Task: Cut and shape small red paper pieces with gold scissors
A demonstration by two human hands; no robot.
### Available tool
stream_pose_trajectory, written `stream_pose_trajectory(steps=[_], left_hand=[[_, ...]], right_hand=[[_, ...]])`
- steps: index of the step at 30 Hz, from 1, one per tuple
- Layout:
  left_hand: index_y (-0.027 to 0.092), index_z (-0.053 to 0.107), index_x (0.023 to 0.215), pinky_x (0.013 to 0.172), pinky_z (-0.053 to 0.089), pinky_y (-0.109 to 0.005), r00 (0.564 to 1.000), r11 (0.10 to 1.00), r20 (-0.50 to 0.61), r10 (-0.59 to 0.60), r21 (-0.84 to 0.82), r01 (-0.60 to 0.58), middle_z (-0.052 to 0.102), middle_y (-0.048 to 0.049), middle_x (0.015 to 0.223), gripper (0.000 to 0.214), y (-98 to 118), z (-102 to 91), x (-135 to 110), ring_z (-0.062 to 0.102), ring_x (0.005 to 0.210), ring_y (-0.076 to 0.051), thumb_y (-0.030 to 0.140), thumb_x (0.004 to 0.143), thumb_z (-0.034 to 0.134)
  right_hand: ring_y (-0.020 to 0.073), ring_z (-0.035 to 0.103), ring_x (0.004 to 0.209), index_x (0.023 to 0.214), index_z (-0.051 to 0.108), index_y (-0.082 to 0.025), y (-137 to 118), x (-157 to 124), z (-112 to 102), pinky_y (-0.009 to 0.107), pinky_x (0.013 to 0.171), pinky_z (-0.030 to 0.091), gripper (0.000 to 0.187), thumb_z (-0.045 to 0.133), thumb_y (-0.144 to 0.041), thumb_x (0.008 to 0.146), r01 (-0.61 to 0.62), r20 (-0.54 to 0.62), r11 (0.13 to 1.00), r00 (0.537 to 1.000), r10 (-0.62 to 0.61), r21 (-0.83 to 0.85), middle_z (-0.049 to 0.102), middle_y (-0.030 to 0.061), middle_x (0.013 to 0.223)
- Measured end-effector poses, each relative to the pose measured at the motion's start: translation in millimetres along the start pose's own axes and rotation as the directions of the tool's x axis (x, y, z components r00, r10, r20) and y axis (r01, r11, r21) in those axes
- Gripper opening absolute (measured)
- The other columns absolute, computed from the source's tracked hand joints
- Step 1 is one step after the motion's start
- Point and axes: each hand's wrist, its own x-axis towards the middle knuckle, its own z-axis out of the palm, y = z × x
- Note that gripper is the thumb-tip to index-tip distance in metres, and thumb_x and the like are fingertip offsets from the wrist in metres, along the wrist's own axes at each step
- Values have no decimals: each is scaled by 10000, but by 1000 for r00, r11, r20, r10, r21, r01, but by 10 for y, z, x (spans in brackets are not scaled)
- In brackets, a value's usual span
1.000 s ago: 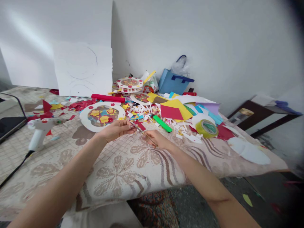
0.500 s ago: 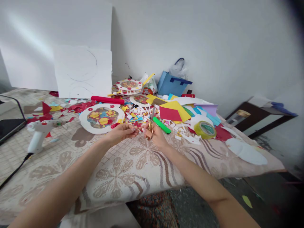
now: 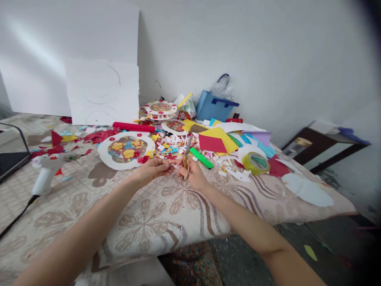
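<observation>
My right hand [image 3: 194,174] is closed round a pair of gold-handled scissors [image 3: 188,147], whose blades point up and away from me. Close beside it, my left hand [image 3: 155,169] is pinched, its fingertips almost meeting the right hand's fingers; whatever lies in that pinch is too small to name. Left of the hands lies a white scalloped disc [image 3: 108,161] with a clear centre carrying yellow and red paper flowers. A green stick-like piece [image 3: 201,158] rests just right of the scissors, among scattered white, red and yellow scraps [image 3: 175,142].
A white glue gun [image 3: 44,172] stands at left, its cord trailing forward. Coloured sheets [image 3: 212,143], a yellow tape roll [image 3: 256,163] and white ovals [image 3: 308,190] lie at right. Behind are a layered flower-decorated piece [image 3: 160,109], a red roll [image 3: 133,127] and a blue bag [image 3: 214,106].
The scissors have tilted a little and both hands have drawn slightly closer together. The whole view has shifted slightly; other things on the table lie as before.
</observation>
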Motion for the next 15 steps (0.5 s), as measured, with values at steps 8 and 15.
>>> stream_pose_trajectory(steps=[8,15], left_hand=[[127,645,750,741,491,-240,1000,999,11,11,46,-11,694,-46,796,190,-44,-67,32,636,747,-116,287,699,733],[139,629,774,728,500,-242,1000,999,-10,5,-39,-6,707,-43,808,140,-21,-48,6,645,735,-116,228,714,718]], right_hand=[[82,482,488,833,478,-199,-88,-14,-4,223,465,403,288,588,-461,788,-21,-7,999,1000,21,-43,606,-14,717],[69,459,448,769,468,-182,-125,50,-194,215,436,371,499,415,-677,806,-10,18,992,1000,12,-127,554,-5,659]])
